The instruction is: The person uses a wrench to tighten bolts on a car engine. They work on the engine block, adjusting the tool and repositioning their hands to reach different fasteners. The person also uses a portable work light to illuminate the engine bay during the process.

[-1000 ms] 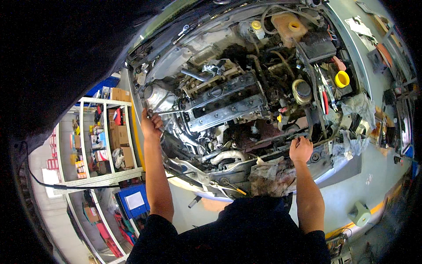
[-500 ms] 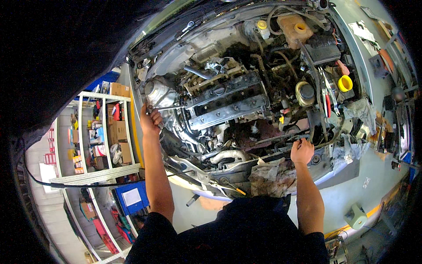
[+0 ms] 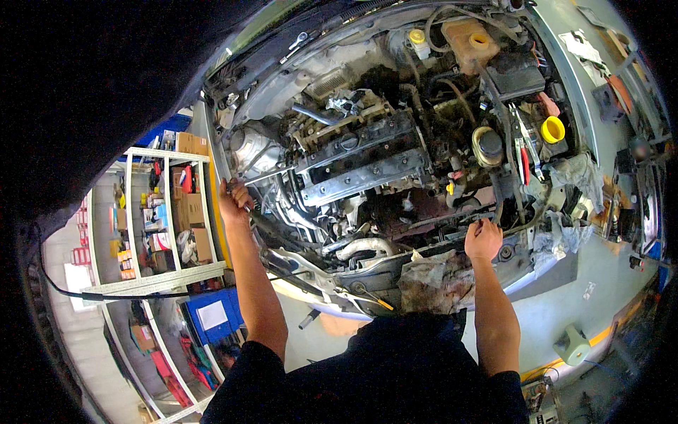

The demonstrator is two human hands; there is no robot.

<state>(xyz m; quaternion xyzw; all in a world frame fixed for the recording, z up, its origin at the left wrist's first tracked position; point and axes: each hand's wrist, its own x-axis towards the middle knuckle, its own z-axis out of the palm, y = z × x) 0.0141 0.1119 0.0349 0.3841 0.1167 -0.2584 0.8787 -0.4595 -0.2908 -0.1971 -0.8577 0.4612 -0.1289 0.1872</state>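
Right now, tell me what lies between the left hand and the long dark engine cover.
In the head view, a slim silver metal rod runs from the left hand toward the engine cover.

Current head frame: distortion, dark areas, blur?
Head view, left: white shelving bends with the fisheye; head view, bottom: dark shirt loses nearly all detail; head view, centre: engine cover reads clearly; head view, left hand: perhaps slightly soft.

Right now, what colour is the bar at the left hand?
The bar at the left hand is silvery grey; the head view shows it.
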